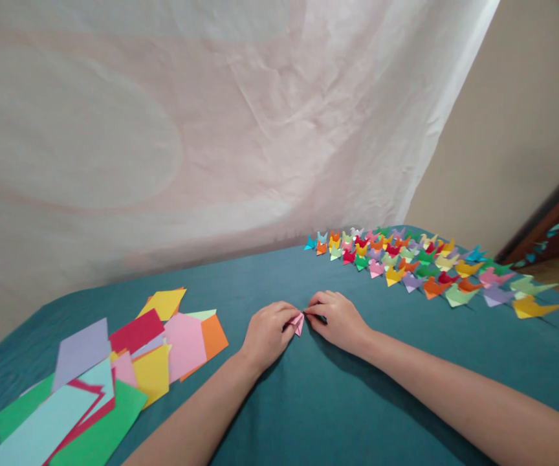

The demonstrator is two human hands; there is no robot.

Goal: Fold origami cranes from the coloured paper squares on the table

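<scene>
Between my hands is a small piece of pink folded paper (298, 323), creased to a narrow point. My left hand (268, 331) is closed on its left side, thumb and fingers pinching it and hiding part of it. At the upper right tip of the paper, my right hand (336, 320) is closed in a pinch, its thumb and forefinger meeting there. Both hands are low over the green-blue tablecloth (279, 408). The fingers cover much of the folds.
To the left lies an overlapping pile of coloured paper sheets (131, 335). Rows of small folded paper birds (394, 276) in many colours stand at the back right. A pale hanging cloth (241, 129) closes off the far side, beside a beige wall (512, 129).
</scene>
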